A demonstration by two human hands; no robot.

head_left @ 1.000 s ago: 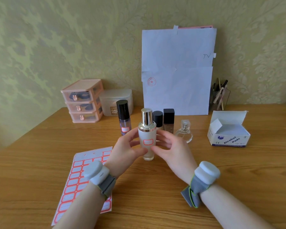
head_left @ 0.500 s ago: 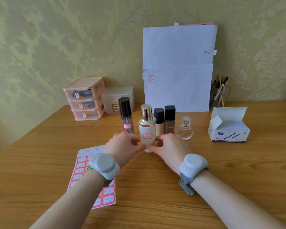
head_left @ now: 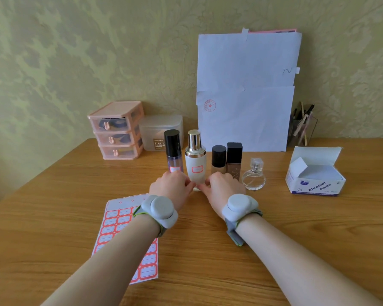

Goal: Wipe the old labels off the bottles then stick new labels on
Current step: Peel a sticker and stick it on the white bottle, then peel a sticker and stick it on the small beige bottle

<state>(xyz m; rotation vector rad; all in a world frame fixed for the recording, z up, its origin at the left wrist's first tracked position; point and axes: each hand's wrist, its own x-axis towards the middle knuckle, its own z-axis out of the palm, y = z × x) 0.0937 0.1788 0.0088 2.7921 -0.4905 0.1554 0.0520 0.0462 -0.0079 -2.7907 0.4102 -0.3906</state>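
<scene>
A white bottle (head_left: 195,162) with a gold cap and a fresh red-framed label stands upright on the wooden table (head_left: 296,228), in a row of bottles. My left hand (head_left: 172,187) and my right hand (head_left: 222,187) pinch its base from either side with curled fingertips. To its left stands a purple bottle (head_left: 174,156) with a black cap and a red-framed label. To its right are a beige foundation bottle (head_left: 218,160), a dark square-capped bottle (head_left: 234,161) and a round glass perfume bottle (head_left: 254,176). The sheet of red-framed labels (head_left: 117,226) lies under my left forearm.
An open box of alcohol pads (head_left: 314,175) sits at the right. Pink mini drawers (head_left: 117,131) and a frosted plastic container (head_left: 161,131) stand at the back left. White paper sheets (head_left: 245,91) lean on the wall beside a clear pen holder (head_left: 303,127).
Both hands have carried the white bottle away from me and down, setting it upright in the row between the purple bottle and the foundation bottle.
</scene>
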